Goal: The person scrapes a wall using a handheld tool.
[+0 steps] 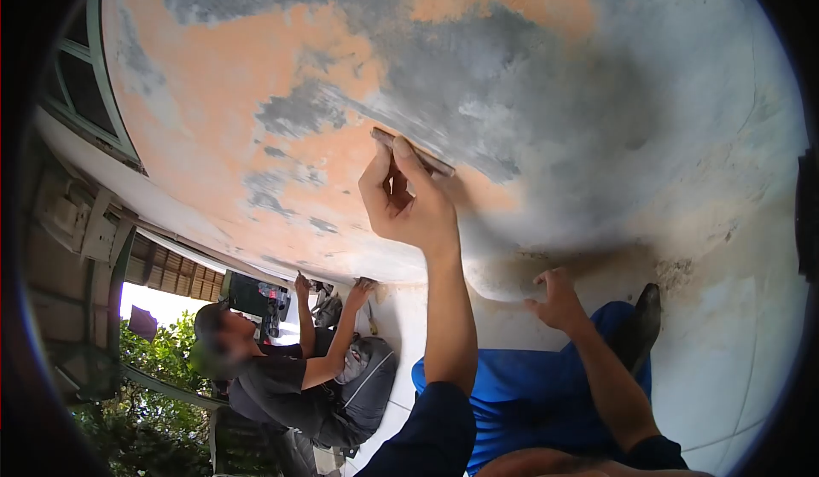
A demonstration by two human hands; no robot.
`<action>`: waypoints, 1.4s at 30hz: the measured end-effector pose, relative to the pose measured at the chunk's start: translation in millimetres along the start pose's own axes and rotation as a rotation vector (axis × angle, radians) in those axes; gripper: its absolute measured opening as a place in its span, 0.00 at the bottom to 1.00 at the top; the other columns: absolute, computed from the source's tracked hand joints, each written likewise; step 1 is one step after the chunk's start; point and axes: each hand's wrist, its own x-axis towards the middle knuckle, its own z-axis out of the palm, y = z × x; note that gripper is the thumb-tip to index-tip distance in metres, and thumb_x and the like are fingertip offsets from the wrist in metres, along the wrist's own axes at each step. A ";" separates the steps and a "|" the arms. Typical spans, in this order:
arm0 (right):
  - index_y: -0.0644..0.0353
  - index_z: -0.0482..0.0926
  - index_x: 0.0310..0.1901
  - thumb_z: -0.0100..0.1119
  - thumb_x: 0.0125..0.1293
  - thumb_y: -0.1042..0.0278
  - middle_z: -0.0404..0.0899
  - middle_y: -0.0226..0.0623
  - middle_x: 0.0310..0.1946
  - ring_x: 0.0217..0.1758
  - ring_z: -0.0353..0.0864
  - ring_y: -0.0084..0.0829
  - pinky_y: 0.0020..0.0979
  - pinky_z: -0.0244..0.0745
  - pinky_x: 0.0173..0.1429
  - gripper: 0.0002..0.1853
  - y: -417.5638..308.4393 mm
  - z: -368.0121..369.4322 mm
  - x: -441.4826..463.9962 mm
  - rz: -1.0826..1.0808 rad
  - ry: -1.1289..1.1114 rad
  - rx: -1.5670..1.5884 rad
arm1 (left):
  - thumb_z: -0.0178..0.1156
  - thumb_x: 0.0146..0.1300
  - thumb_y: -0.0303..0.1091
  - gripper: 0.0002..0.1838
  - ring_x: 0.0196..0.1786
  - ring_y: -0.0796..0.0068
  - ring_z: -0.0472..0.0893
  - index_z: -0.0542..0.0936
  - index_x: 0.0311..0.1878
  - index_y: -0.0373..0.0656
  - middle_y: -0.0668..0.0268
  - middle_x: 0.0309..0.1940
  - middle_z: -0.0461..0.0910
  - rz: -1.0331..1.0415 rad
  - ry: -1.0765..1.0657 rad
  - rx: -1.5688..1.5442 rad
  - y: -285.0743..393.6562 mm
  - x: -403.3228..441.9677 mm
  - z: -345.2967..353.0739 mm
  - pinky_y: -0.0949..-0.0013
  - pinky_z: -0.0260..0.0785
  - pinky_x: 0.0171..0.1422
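My left hand [414, 200] is closed on a narrow, flat, dusty grey-brown block [432, 159], pinched between thumb and fingers. The block's long edge lies against or very close to the wall [529, 93], which shows orange patches and smeared grey-white areas. Lower and to the right, my right hand [560, 300] has its fingers bent but apart, with nothing in them. It hovers above my bent leg in blue trousers [529, 392], near the wall's base. Whether its fingertips touch the wall, I cannot tell.
A co-worker [290, 383] in dark clothes crouches at the left, both hands near the same wall. Beyond are dark items [271, 306] and green plants [162, 345]. A framed window [85, 84] is at upper left. My dark shoe [646, 323] stands near the wall's base.
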 end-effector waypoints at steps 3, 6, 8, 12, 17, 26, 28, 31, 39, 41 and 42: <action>0.63 0.74 0.51 0.74 0.54 0.62 0.69 0.53 0.56 0.57 0.75 0.52 0.43 0.73 0.62 0.27 -0.6 -3.1 -5.0 0.070 -0.043 0.048 | 0.65 0.68 0.26 0.08 0.30 0.83 0.78 0.80 0.44 0.30 0.61 0.34 0.83 0.075 -0.026 -0.001 -1.6 12.0 0.0 0.80 0.71 0.35; 0.63 0.74 0.51 0.74 0.54 0.62 0.69 0.54 0.56 0.59 0.74 0.52 0.44 0.72 0.63 0.27 2.9 0.5 -5.5 0.073 -0.069 0.025 | 0.65 0.69 0.28 0.09 0.31 0.82 0.79 0.80 0.44 0.29 0.60 0.34 0.83 0.024 0.011 -0.027 16.8 32.2 7.8 0.79 0.73 0.36; 0.63 0.74 0.51 0.74 0.53 0.61 0.69 0.54 0.56 0.60 0.73 0.52 0.44 0.72 0.63 0.27 1.0 0.6 -1.6 0.085 -0.089 0.040 | 0.65 0.69 0.27 0.10 0.32 0.82 0.79 0.80 0.45 0.28 0.59 0.34 0.83 0.015 0.088 -0.039 30.2 42.0 18.4 0.79 0.71 0.35; 0.63 0.73 0.51 0.74 0.53 0.61 0.69 0.54 0.55 0.60 0.73 0.52 0.44 0.72 0.63 0.27 -6.8 -0.7 4.9 0.095 -0.098 0.066 | 0.64 0.69 0.25 0.09 0.34 0.81 0.80 0.80 0.46 0.28 0.58 0.35 0.84 0.143 0.037 0.011 1.1 14.8 7.6 0.79 0.73 0.38; 0.63 0.74 0.51 0.75 0.53 0.62 0.69 0.53 0.55 0.58 0.74 0.51 0.43 0.72 0.62 0.26 -3.3 2.6 -0.2 0.027 -0.031 -0.010 | 0.65 0.68 0.26 0.09 0.36 0.82 0.79 0.81 0.45 0.29 0.59 0.37 0.83 0.136 -0.022 -0.082 0.3 17.9 4.4 0.79 0.73 0.41; 0.64 0.74 0.50 0.76 0.52 0.63 0.69 0.53 0.54 0.57 0.75 0.51 0.42 0.72 0.61 0.27 2.6 2.3 3.5 -0.010 0.007 0.028 | 0.64 0.69 0.25 0.08 0.37 0.83 0.78 0.80 0.47 0.31 0.61 0.38 0.82 -0.007 -0.009 -0.030 5.2 4.7 3.2 0.80 0.71 0.40; 0.65 0.74 0.50 0.76 0.52 0.63 0.69 0.53 0.54 0.57 0.74 0.51 0.42 0.72 0.62 0.27 2.2 -2.3 1.5 -0.030 0.022 -0.002 | 0.63 0.69 0.25 0.08 0.35 0.83 0.78 0.79 0.47 0.30 0.60 0.36 0.82 0.054 -0.010 -0.034 7.8 12.5 7.8 0.80 0.71 0.38; 0.65 0.74 0.49 0.75 0.52 0.63 0.69 0.53 0.55 0.58 0.73 0.51 0.43 0.71 0.63 0.27 -1.9 -1.6 -5.2 0.048 -0.032 0.033 | 0.63 0.69 0.24 0.08 0.31 0.83 0.78 0.79 0.47 0.31 0.60 0.34 0.82 -0.020 0.012 -0.091 26.4 30.0 12.9 0.80 0.70 0.34; 0.66 0.74 0.49 0.75 0.53 0.62 0.70 0.54 0.54 0.59 0.72 0.52 0.44 0.71 0.62 0.27 1.5 -3.8 3.7 -0.003 0.012 0.044 | 0.65 0.69 0.27 0.10 0.41 0.78 0.81 0.80 0.46 0.29 0.57 0.39 0.83 0.054 -0.036 -0.064 0.9 -1.3 3.7 0.76 0.74 0.43; 0.65 0.75 0.49 0.75 0.52 0.61 0.70 0.53 0.54 0.59 0.72 0.51 0.44 0.71 0.63 0.27 4.6 -2.2 -1.1 -0.001 0.004 0.036 | 0.66 0.69 0.28 0.10 0.42 0.78 0.81 0.80 0.47 0.29 0.57 0.40 0.83 0.093 -0.038 -0.035 -2.6 13.2 0.7 0.76 0.74 0.45; 0.65 0.75 0.49 0.75 0.52 0.61 0.70 0.53 0.54 0.60 0.72 0.51 0.44 0.70 0.63 0.27 5.0 -1.5 -1.7 0.005 0.000 0.037 | 0.66 0.68 0.28 0.11 0.42 0.78 0.81 0.80 0.47 0.29 0.57 0.40 0.83 0.101 -0.032 -0.016 1.7 25.3 0.4 0.76 0.74 0.45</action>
